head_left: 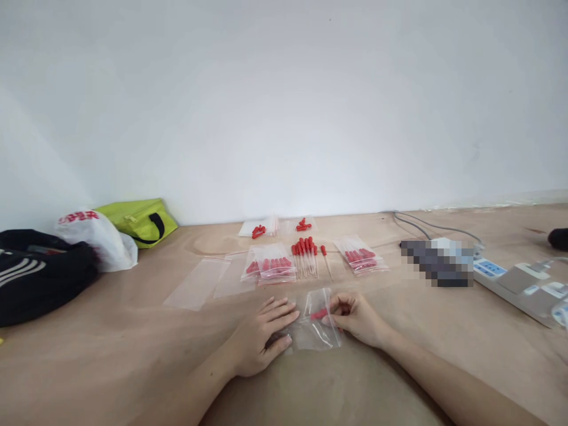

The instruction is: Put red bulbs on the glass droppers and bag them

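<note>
A clear zip bag (308, 336) lies flat on the table in front of me, with its open-looking end on the right. My left hand (266, 334) rests on the bag's left part, fingers stretched out. At the right end, my right hand (357, 316) pinches a red-bulbed dropper (318, 315), whose red bulb shows through the plastic; the rest of it is hidden by my fingers. Just beyond are several loose droppers (305, 257) with red bulbs and slim clear stems, lying side by side. One single dropper (326, 261) lies apart to their right.
Filled bags (275, 266) lie left of the loose droppers, and another filled bag (359, 255) lies right. Flat bags (199, 284) are farther left. Loose red bulbs (303, 225) sit on bags at the back. A power strip (515, 287) stands right; a green bag (137, 222) stands left.
</note>
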`<state>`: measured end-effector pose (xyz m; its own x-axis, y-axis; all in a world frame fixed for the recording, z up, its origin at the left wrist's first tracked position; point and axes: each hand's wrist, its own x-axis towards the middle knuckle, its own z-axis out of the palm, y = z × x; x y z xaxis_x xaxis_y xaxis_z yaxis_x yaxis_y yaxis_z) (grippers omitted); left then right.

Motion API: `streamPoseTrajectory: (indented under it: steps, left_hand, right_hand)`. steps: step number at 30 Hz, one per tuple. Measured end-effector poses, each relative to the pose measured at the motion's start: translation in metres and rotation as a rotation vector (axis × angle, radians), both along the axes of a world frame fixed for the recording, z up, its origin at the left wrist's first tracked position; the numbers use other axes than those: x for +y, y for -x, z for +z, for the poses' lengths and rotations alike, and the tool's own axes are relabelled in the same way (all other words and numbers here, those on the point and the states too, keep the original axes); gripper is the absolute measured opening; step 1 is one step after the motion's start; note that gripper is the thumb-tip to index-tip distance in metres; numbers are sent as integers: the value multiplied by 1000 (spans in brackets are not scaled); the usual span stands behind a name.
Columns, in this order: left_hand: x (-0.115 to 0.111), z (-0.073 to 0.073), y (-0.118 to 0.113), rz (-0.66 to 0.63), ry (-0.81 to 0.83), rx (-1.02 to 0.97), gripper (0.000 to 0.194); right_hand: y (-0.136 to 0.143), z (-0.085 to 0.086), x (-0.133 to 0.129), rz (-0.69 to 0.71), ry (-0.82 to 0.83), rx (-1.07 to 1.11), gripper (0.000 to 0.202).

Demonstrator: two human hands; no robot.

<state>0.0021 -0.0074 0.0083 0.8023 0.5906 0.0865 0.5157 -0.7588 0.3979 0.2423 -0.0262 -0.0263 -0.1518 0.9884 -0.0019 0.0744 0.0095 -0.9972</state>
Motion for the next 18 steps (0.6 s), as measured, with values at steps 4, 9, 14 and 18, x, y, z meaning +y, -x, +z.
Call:
streamPoseTrajectory:
  steps: [4,9,14,18]
  left_hand:
    - [0,-4,1,79,-66,-70,40]
    - [2,0,3,73,-29,-103,29]
    - [3,1,2,41,-25,-66,32]
    - [2,1,1,39,-23,-26,34]
  right_hand:
    - [-6,1,3,41,-63,-102,19]
    - [-21,2,8,12,-219,-251,25]
    - [-25,-5,29,-307,-308,-459,17]
    - [-17,-3,60,-505,-325,-703,20]
